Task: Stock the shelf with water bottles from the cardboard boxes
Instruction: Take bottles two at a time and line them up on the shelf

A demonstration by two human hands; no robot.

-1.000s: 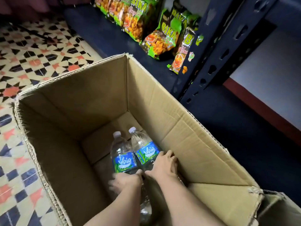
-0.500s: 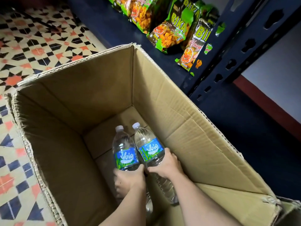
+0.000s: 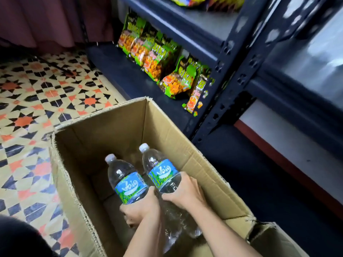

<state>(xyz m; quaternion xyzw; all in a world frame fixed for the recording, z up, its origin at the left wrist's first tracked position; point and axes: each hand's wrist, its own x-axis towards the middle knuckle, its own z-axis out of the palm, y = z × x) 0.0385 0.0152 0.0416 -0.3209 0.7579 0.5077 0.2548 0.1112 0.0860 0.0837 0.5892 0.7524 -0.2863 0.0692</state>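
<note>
Q. Where are the water bottles?
A. Both are inside the open cardboard box (image 3: pixel 194 164), which stands on the patterned tile floor (image 3: pixel 37 101) just beside the dark metal shelf (image 3: pixel 130 76); the left bottle (image 3: pixel 128 180) and the right bottle (image 3: pixel 161 169) lie side by side, necks tilted away from the wearer, white caps uppermost; each bears a blue-and-green label.

Q. What is the state of each grip?
A. Left hand (image 3: pixel 141 210): grip clamped round the left bottle below its label, fingers curled under the body. Right hand (image 3: pixel 185 193): grip clamped round the right bottle at the lower edge of its label. The two hands are nearly touching; both forearms reach down into the box from its near side.

Q. Do the bottles rest on the bottom of the box?
A. This cannot be told; their bases are hidden by the hands and forearms.

Q. What does the shelf carry?
A. The lowest board holds a row of green-and-orange snack bags (image 3: pixel 154 58), upright and leaning on one another; the nearest bag stands just beside a perforated upright post (image 3: pixel 232 71); the board above holds further bags, cut off by the top edge; a dark red curtain (image 3: pixel 46 21) hangs beyond the floor.
</note>
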